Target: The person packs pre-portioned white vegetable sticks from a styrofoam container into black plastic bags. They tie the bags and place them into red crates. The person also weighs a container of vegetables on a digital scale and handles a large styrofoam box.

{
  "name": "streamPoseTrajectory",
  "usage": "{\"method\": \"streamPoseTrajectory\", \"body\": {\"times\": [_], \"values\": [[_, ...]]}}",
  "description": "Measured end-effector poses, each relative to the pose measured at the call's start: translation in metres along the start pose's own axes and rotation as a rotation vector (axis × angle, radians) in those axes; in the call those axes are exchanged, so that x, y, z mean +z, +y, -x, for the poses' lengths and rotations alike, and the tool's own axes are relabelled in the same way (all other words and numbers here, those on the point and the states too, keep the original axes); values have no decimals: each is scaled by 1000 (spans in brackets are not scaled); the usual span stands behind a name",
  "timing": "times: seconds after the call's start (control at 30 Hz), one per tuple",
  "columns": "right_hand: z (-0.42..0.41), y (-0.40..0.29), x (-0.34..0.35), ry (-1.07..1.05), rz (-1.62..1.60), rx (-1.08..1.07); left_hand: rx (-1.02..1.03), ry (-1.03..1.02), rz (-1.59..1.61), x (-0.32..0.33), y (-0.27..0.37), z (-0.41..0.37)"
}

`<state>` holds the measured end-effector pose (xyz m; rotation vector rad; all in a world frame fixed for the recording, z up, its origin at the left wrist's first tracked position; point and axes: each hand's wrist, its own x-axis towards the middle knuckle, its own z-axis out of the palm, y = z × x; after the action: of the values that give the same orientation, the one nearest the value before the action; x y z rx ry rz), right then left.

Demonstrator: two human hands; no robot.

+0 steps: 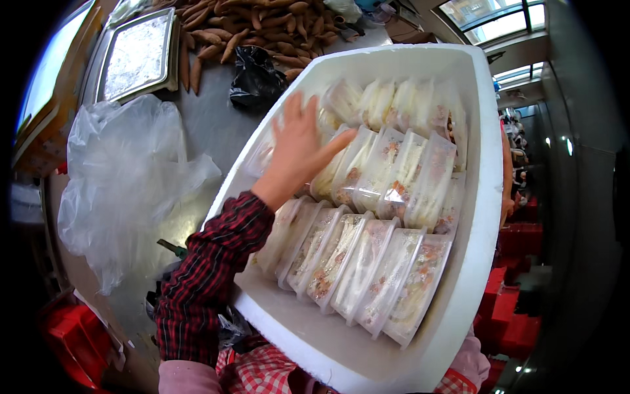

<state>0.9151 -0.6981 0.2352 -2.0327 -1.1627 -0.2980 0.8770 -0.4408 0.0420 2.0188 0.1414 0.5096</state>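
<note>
A white foam box (485,147) is tilted in front of me. Clear plastic food containers (339,256) with pale and orange-red food inside stand on edge in rows within it. My left hand (301,143), slightly blurred, is spread over the upper left part of the rows, its fingers apart and nothing held in them. Whether it touches the lids cannot be told. A red and black checked sleeve covers that forearm. My right hand is out of view; only a pink sleeve (467,359) shows beside the box's lower right edge.
On the metal table (202,118) lie a pile of sweet potatoes (266,24), a black plastic bag (253,79), a metal tray (138,54) and a translucent plastic bag (128,182). Red crates (517,305) stand at the right. Part of another person's arm (507,172) shows behind the box.
</note>
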Motion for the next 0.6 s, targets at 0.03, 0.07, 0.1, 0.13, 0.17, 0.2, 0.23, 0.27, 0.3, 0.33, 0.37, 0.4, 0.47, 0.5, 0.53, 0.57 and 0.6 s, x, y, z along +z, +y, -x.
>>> {"method": "streamPoseTrajectory", "body": {"times": [0.03, 0.07, 0.1, 0.13, 0.17, 0.2, 0.23, 0.27, 0.3, 0.33, 0.37, 0.4, 0.47, 0.5, 0.53, 0.57, 0.6], "values": [[-4, -9, -2, -37, 36, 15, 121, 42, 80, 2, 19, -17], [-22, 9, 14, -48, -23, -38, 149, 63, 154, -10, 28, -35], [-35, 5, 19, -68, -25, -57, 193, 62, 284, -10, 47, -53], [-44, 7, 26, -80, -39, -78, 79, -43, 354, -4, 60, -73], [-40, 13, 26, -76, -38, -70, -33, -172, 435, 11, 74, -89], [-28, 2, 11, -60, 11, -25, -19, -297, 362, 25, 104, -93], [-24, 2, 9, -55, 17, -23, -21, -369, 246, 24, 117, -100], [-20, -1, 7, -55, 23, -22, 19, -391, 186, 32, 122, -106], [-13, -2, 5, -48, 32, -9, 57, -425, 125, 48, 121, -111], [-9, -3, 5, -47, 35, -7, 87, -450, 59, 48, 119, -114], [-6, -6, 4, -45, 44, -11, 37, -529, 91, 46, 117, -121], [-1, -8, 5, -45, 52, -4, -18, -607, 125, 37, 118, -126], [14, -14, 3, -38, 81, 18, -118, -686, 243, 31, 117, -130], [25, -16, 4, -33, 88, 35, -168, -682, 322, 32, 113, -130], [37, -19, 4, -32, 101, 54, -213, -680, 407, 34, 111, -129], [48, -24, 5, -27, 114, 72, -223, -684, 411, 35, 109, -129], [61, -28, 4, -18, 131, 96, -229, -698, 416, 35, 112, -127]]}}
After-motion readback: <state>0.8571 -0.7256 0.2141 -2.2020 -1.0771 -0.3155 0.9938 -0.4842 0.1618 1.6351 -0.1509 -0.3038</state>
